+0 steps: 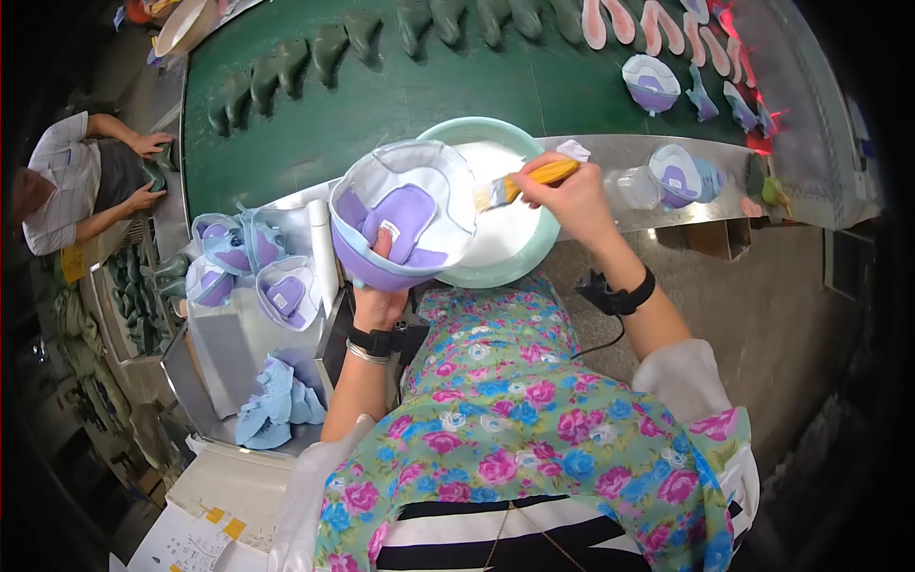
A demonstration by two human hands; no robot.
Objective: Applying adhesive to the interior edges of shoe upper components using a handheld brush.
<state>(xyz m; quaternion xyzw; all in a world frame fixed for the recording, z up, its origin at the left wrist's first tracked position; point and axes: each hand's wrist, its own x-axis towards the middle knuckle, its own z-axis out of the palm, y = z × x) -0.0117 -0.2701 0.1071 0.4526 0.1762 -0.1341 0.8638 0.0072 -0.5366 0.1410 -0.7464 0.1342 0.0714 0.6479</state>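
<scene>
Left fingers: your left hand (378,286) is clamped on the purple and white shoe upper (405,224). The thumb presses on the purple tongue inside it and the other fingers, hidden from view, cup it from below, so the open side tilts up toward you.

Shoe upper: it sits at your left fingertips and overlaps the left rim of the basin, close enough that the brush has only a short way to reach it.

Left of those fingers: more uppers of the same kind (238,257) stand on a grey metal tray (221,362), with a heap of pale blue pieces (276,405) nearer you. All are within an easy reach of that hand.

Right fingers: your right hand (570,195) is closed around the yellow handle of a small brush (524,181), thumb and fingers pinching it like a pen. The bristles point left toward the upper, over the basin.

Basin: the pale green basin (534,253) of white liquid, glue by my guess, lies under and between both sets of fingers, so drips would fall back into it.

Beyond the fingertips: a green belt (381,105) carries dark shoe forms (286,71) and, to the right, pink soles (629,24).

Right of the brush fingers: another purple upper (679,174) rests on the metal ledge (620,153).

Far left: another person's hands (148,172) work at the belt's edge, well apart from yours.
</scene>
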